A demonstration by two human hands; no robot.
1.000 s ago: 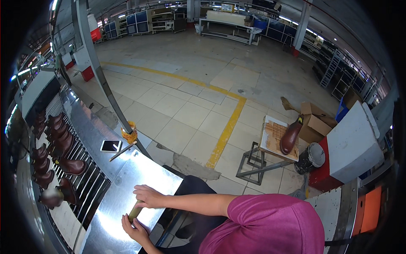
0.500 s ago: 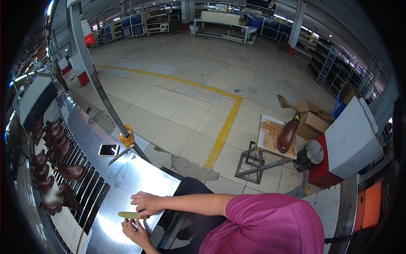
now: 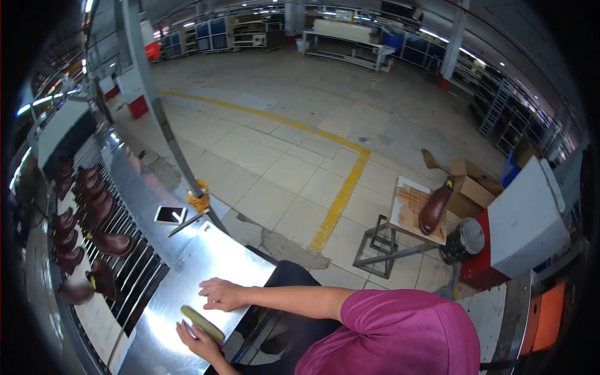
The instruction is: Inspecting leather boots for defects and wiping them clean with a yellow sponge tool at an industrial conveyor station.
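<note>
A long, flat olive-green piece with rounded ends (image 3: 203, 322) is tilted over the shiny metal tabletop (image 3: 164, 314). My left hand (image 3: 199, 342) grips it along its near side, the fingers partly hidden by it. I cannot make out exactly what kind of piece it is. Just beyond it, my right hand (image 3: 223, 295) is apart from the piece, its fingers loosely bent and spread, with nothing visible in them.
Brown leather boots (image 3: 103, 244) stand on a slatted roller conveyor (image 3: 139, 275) at the left. A phone (image 3: 170, 215) and a thin stick (image 3: 187, 223) lie farther along the tabletop, by a metal post (image 3: 164, 125). At the right, another boot (image 3: 435, 209) rests on a small stand (image 3: 403, 206), near a bucket (image 3: 465, 237).
My right hand has let go of the olive-green piece and moved slightly away. In my left hand the piece has turned from nearly level to slanting. The whole view has shifted a little.
</note>
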